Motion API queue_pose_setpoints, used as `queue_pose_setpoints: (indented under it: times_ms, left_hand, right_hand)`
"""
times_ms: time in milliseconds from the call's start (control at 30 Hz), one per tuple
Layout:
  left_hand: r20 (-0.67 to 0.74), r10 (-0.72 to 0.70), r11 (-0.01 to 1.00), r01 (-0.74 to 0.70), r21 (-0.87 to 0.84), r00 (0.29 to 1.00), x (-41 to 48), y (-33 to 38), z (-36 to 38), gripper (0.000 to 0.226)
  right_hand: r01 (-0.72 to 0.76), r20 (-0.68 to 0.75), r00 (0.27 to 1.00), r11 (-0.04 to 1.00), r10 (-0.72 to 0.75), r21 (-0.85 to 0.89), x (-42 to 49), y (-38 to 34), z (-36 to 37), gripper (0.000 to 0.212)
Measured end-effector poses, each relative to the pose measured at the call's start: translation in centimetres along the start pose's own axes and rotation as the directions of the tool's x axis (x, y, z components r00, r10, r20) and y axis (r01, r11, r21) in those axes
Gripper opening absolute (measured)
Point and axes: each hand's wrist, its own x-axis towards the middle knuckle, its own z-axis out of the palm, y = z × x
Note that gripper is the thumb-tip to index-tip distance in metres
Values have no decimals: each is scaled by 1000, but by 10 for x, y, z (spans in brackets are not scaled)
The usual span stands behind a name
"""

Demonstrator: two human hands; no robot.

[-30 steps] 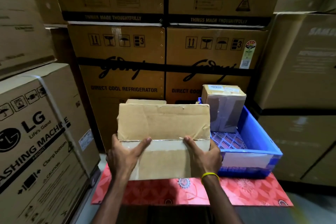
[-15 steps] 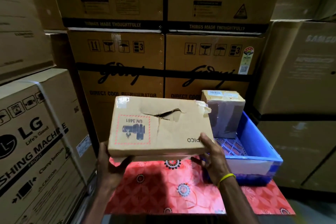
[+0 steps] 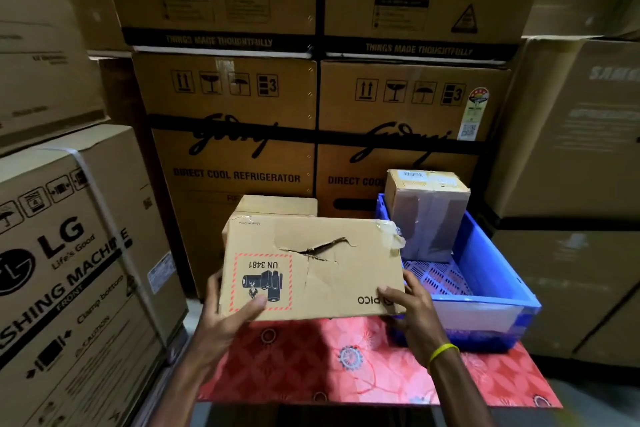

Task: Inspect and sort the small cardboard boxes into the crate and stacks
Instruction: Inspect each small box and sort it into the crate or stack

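The left thumb has slid up onto the red label of the box point(image 3: 346, 288), whose top is torn. The left hand point(image 3: 225, 319) and right hand point(image 3: 414, 314) grip its near corners, holding it over the mat point(image 3: 311, 360) beside the crate point(image 3: 485, 267), where a taped box point(image 3: 427, 215) stands.

Dim, soft-edged, wide-angle warped corners

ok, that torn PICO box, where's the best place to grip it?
Take the PICO box by its short ends near the lower corners, from left and right, where the left hand and right hand grip it. It is wide and flat; the tear crosses its upper middle and tape peels at the top right.
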Motion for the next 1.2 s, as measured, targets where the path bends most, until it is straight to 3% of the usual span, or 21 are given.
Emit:
queue_pose_setpoints:
  times_ms: [100,267,400,567,800,1000,1100,1200]
  left_hand:
    - [-17,58,998,-57,39,998,-2,-12,12,94]
    - [1,125,990,-125,60,992,-8,-23,21,93]
    - [17,143,988,-144,54,990,-10,-25,24,95]
    - [40,172,982,-175,74,984,-15,-18,31,89]
    - [40,162,983,-165,77,986,-13,-20,31,100]
    - [28,152,987,-154,55,988,-8,-22,27,103]
    - [27,131,990,-132,49,991,-6,-25,27,107]
    - [15,127,991,-127,51,992,-4,-29,29,107]
  right_hand:
    - [0,-133,991,992,-17,-122,-3,-1,13,56]
    - [-106,-405,911,902,-81,-419,-7,-9,37,125]
    - [-231,-475,879,832,-43,-504,-10,-15,51,150]
    - [-275,-569,820,836,-53,-475,-8,-14,59,140]
    - [-273,-662,742,852,-109,-446,-5,-14,62,117]
    - [-219,-606,783,849,-141,-480,-4,-14,59,127]
    - [-219,-637,753,849,-166,-480,-5,-16,60,120]
    - [-213,-630,757,847,-172,-487,-4,-17,62,131]
